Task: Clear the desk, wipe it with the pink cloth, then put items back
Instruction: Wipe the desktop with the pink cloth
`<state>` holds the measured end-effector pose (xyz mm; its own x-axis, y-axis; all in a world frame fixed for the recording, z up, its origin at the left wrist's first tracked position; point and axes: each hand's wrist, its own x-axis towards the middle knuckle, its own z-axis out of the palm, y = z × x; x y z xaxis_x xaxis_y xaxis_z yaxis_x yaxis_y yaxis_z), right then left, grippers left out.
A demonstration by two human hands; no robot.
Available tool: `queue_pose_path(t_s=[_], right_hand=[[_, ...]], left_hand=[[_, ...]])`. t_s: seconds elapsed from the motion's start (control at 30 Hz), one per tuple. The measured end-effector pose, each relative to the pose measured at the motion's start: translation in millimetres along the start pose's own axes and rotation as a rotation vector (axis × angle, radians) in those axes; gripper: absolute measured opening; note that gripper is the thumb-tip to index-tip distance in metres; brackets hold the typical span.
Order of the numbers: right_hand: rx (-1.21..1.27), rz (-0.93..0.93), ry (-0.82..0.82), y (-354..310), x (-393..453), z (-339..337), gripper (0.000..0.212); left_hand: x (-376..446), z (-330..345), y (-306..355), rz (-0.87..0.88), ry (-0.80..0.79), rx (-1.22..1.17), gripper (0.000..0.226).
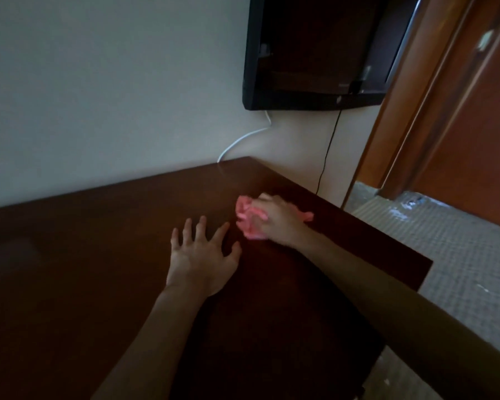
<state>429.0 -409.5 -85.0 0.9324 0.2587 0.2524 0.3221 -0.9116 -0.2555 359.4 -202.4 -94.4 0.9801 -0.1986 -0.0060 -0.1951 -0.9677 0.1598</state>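
The dark brown wooden desk (98, 255) fills the lower left of the head view, with nothing lying on its top except my hands and the cloth. My right hand (280, 220) grips the crumpled pink cloth (247, 216) and holds it down on the desk near the far right corner. The cloth bunches out to the left of the fingers, and a bit shows behind the wrist. My left hand (202, 255) lies flat on the desk with fingers spread, just left of and nearer than the cloth.
A black wall-mounted television (315, 53) hangs above the desk's far right corner. A white cable (243, 140) and a black cable (328, 151) run down the wall behind the desk. Carpet (459, 269) lies to the right, and a wooden door (474, 125) stands beyond.
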Motion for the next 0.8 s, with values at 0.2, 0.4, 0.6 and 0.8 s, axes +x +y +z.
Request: queue_pose_path(t_s=[0.2, 0.4, 0.6, 0.8], right_hand=[[0.009, -0.041, -0.006, 56.5, -48.1, -23.7, 0.023], [-0.041, 0.218, 0.078, 117.1, 68.4, -9.2, 0.058], [-0.007, 0.214, 0.119, 59.2, 136.1, 22.5, 0.058], [0.062, -0.249, 0.047, 51.3, 47.3, 14.4, 0.017]], left_hand=[[-0.5, 3.2, -2.8, 0.035, -0.017, 0.006, 0.068], [4.2, 2.3, -2.6, 0.037, -0.032, 0.020, 0.069], [6.9, 1.9, -2.2, 0.014, -0.014, 0.017, 0.069], [2.9, 2.8, -0.9, 0.011, -0.013, 0.012, 0.067]])
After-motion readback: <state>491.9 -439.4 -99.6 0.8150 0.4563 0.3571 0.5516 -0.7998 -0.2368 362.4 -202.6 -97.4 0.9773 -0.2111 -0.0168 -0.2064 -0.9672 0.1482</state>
